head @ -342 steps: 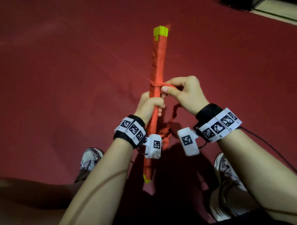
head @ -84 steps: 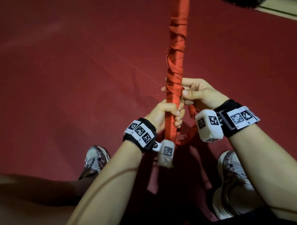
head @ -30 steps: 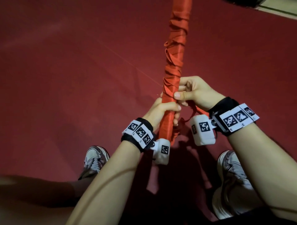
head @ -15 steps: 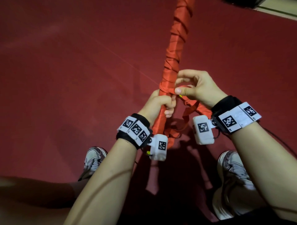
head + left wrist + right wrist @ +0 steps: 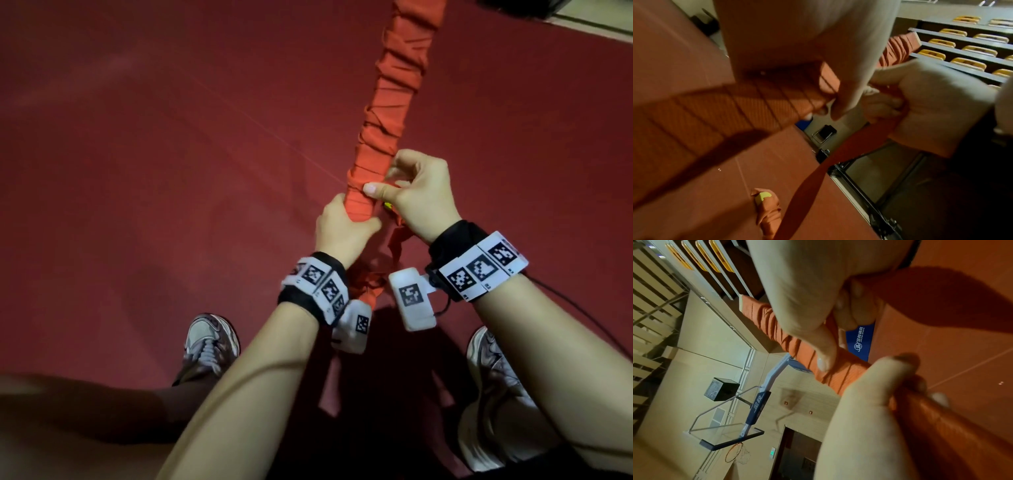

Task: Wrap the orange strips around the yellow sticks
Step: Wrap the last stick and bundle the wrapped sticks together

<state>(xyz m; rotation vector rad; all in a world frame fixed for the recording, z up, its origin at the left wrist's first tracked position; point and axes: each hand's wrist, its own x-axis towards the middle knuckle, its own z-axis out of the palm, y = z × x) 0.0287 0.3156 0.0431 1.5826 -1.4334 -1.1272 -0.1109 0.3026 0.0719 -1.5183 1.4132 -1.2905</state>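
The bundle of yellow sticks (image 5: 383, 137), almost wholly covered in orange strip (image 5: 397, 102) windings, slants up from between the 2 hands and leaves the top edge of the head view. The left hand (image 5: 342, 233) is curled around the wrapped shaft, gripping it just below the newest turn. The right hand (image 5: 421, 195) sits just above and to the right, its thumb (image 5: 373, 189) pressing the strip against the shaft while the curled fingers pinch the band. From that pinch the loose tail (image 5: 818, 170) of strip hangs down toward the red floor (image 5: 137, 171). In the left wrist view, 1 yellow stick end (image 5: 762, 196) peeps out of the orange wrap near the floor. Open floor lies on the left; 2 shoes (image 5: 209, 342) stand below the arms.
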